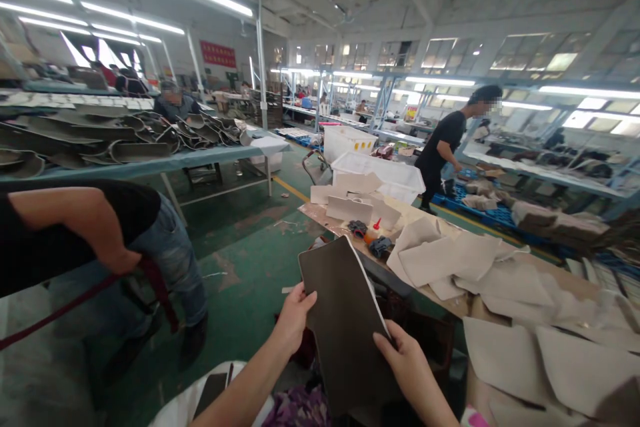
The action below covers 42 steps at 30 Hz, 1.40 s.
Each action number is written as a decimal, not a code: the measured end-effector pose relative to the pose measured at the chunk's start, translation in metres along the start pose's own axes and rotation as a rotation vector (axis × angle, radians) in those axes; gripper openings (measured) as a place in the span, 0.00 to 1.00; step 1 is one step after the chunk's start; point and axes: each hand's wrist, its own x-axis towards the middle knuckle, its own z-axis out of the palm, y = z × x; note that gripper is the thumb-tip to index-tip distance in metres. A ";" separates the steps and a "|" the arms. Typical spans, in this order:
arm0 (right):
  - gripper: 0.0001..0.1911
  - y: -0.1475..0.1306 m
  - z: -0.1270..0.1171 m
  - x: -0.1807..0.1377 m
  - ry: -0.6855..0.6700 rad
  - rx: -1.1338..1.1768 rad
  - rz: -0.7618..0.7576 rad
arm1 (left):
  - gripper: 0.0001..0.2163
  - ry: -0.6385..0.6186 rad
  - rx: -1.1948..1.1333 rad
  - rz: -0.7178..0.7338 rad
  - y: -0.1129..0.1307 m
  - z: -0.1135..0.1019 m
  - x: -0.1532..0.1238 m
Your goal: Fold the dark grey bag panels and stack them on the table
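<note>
A dark brown flat panel (345, 320) with a pale edge, like a cut sheet of leather or board, is held upright and slightly tilted before me. My left hand (294, 317) grips its left edge, thumb on the near face and fingers behind. On the right edge, lower down, my right hand (400, 352) pinches it between thumb and fingers. To the right, many beige panels (450, 257) lie loosely piled on a wooden table (313, 212). An orange bottle with a red tip (373, 232) stands there beside dark bundled items (381, 247).
At left a person in a black top (125, 233) bends over, holding a dark red strap (75, 300). Behind, a blue-covered table (225, 155) carries curved dark panels (90, 137). Another person (443, 140) walks past white plastic bins (385, 170). Green floor (240, 240) lies between.
</note>
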 end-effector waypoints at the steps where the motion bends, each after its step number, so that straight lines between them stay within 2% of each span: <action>1: 0.18 -0.002 -0.002 0.000 0.016 0.004 -0.009 | 0.22 0.001 -0.038 0.023 -0.002 0.004 -0.001; 6: 0.19 -0.011 -0.016 0.005 0.118 0.090 0.005 | 0.19 -0.055 -0.059 0.015 0.002 0.019 -0.008; 9: 0.15 -0.012 -0.018 0.008 0.114 0.143 0.029 | 0.19 -0.080 -0.055 -0.012 0.001 0.021 -0.011; 16: 0.13 -0.005 -0.017 0.010 0.084 0.027 0.040 | 0.19 -0.080 -0.034 -0.043 -0.003 0.016 -0.012; 19: 0.12 -0.005 -0.014 0.011 0.071 0.065 0.054 | 0.19 -0.094 0.048 -0.034 -0.004 0.012 -0.008; 21: 0.11 -0.005 -0.008 0.013 0.064 0.149 0.080 | 0.22 -0.049 0.198 0.061 -0.006 0.012 -0.005; 24: 0.11 -0.003 0.006 0.016 0.086 0.268 0.124 | 0.22 0.127 0.586 0.424 -0.010 0.019 -0.008; 25: 0.11 -0.001 0.011 0.017 0.097 0.288 0.136 | 0.18 0.130 0.711 0.514 -0.012 0.024 -0.011; 26: 0.11 0.001 0.015 0.018 0.110 0.296 0.144 | 0.14 0.076 0.807 0.546 -0.014 0.030 -0.015; 28: 0.10 0.003 0.022 0.018 0.136 0.284 0.151 | 0.08 -0.103 0.887 0.462 -0.019 0.042 -0.023; 30: 0.08 0.005 0.025 0.017 0.143 0.269 0.150 | 0.09 -0.203 0.872 0.333 -0.024 0.051 -0.028; 35: 0.08 0.005 0.023 0.012 0.111 0.243 0.150 | 0.09 -0.206 0.803 0.202 -0.030 0.056 -0.029; 42: 0.08 0.003 0.023 0.020 0.160 -0.057 0.093 | 0.07 -0.239 1.010 0.246 -0.020 0.060 -0.023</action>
